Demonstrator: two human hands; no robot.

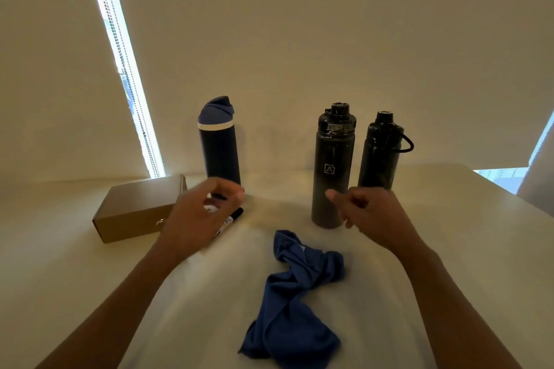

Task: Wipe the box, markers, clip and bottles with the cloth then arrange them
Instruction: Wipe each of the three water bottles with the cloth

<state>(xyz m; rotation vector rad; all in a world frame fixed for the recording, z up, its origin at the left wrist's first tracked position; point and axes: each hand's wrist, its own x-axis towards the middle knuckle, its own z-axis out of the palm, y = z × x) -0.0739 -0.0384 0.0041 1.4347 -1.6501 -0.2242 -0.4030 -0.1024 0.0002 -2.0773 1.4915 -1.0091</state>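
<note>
A crumpled blue cloth (pixel 295 293) lies on the white table (pixel 449 249) between my forearms. A brown cardboard box (pixel 135 207) sits at the left. Behind my left hand stands a dark bottle with a blue lid (pixel 220 144). Two black bottles stand on the right, a tall one (pixel 331 165) and a shorter one with a loop strap (pixel 380 153). A black-capped marker (pixel 232 217) lies on the table beside my left hand (pixel 195 219), which is blurred, its fingers curled round a small white and black thing that looks like another marker. My right hand (pixel 371 213) hovers loosely curled by the tall bottle, holding nothing. No clip shows.
A pale wall rises just behind the bottles. A bright window strip with a bead chain (pixel 126 69) runs down at the left. The table's right edge (pixel 509 189) cuts off near another bright window patch.
</note>
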